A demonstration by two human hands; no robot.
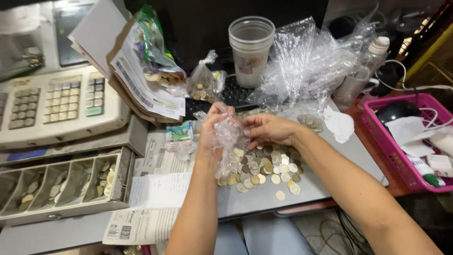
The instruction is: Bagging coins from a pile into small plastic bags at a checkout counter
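Observation:
My left hand (pixel 211 134) holds a small clear plastic bag (pixel 227 137) upright over a pile of coins (pixel 264 170) spread on a grey board (pixel 330 151). My right hand (pixel 266 130) is beside it, fingers curled at the bag's mouth, just above the coins. Whether a coin is pinched in the right fingers is hidden by the bag.
A cash register (pixel 61 104) with an open coin drawer (pixel 61 184) stands at left. Papers (pixel 151 198) lie under my left arm. Behind are a plastic cup (pixel 251 47), crumpled clear bags (pixel 306 66), a tied bag of coins (pixel 202 85) and a bottle (pixel 368 66). A pink basket (pixel 401 156) sits at right.

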